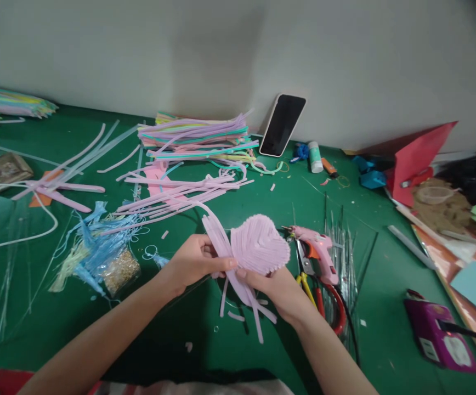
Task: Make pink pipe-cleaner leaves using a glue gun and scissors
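A rounded, leaf-like panel (260,244) of lilac pipe cleaners lies side by side with a flat lilac pipe-cleaner strip (218,235), both held above the middle of the table. My left hand (200,260) is closed on the strip, its thumb pressed across the front. From below, my right hand (273,288) grips the panel, with its thumb near the spot where panel and strip meet. The fingers behind the panel are hidden. Loose pipe-cleaner ends stick out under the strip. Close to my right hand lies a pink glue gun (314,249).
Pliers with red handles (339,312) lie beside the glue gun. Lilac pipe cleaners (180,195) and a bundle (197,134) sit behind my hands. A phone (283,125) leans on the wall. Blue tassels (102,241) lie left, a purple box with a cable (439,332) right.
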### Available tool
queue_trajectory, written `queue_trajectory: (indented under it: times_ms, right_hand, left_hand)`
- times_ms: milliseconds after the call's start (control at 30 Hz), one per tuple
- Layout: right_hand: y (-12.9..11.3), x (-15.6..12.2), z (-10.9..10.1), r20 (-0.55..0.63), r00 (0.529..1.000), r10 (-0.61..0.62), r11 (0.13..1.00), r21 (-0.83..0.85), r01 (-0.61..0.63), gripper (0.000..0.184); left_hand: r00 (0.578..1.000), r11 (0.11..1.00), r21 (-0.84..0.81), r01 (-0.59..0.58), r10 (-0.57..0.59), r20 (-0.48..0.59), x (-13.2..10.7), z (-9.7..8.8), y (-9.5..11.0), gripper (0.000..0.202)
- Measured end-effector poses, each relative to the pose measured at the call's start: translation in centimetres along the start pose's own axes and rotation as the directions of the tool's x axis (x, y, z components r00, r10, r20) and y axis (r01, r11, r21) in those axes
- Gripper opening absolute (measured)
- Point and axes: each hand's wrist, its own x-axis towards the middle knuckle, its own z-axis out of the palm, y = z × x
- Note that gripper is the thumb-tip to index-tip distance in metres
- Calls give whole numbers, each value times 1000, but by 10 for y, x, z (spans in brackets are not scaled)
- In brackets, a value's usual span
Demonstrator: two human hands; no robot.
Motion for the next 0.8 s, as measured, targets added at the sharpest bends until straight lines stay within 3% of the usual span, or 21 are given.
queue_trajectory:
  times_ms: [133,367,567,667,800]
  right_hand:
    - [3,2,1,-50,998,-27,998,-51,24,44]
    - [-1,0,1,-9,995,102,994,-33,-102,33]
    - [0,-2,-4,-59,995,85,991,-99,-90,16]
    - [5,-3,-9,-104,986,131,977,-158,-147,25]
    - [4,-4,-9,-71,994,88,984,-147,-98,19]
  left_hand:
    - [1000,1000,21,-1,2,-15,1,0,-3,21]
    - [997,998,-26,-54,52,-65,-3,4,-8,13]
    - [991,997,-30,-77,73,-110,-4,4,-5,13]
    - [985,995,-14,-94,91,-147,-3,1,-3,13]
    - [983,995,-7,-103,101,-151,-3,-1,-2,14]
